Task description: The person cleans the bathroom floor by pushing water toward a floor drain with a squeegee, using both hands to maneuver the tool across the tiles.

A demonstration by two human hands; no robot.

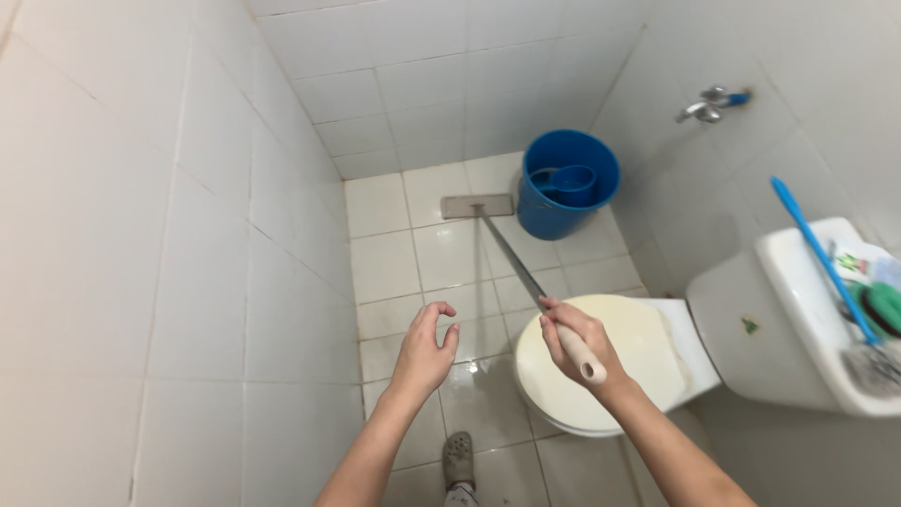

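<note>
Head view: right hand (574, 340) clenched around mop handle (526, 277) (above the toilet lid (638, 352)), left hand (424, 349) open, empty.

Toilet tank (826, 319): right end cut by the frame edge. Clutter on its lid (868, 310): blurred, kinds unclear. Mop handle (554, 314): mid-section hidden inside the right hand (572, 338). Grey clog (459, 460): foot runs off the bottom edge. Both forearms: cropped below.
</note>
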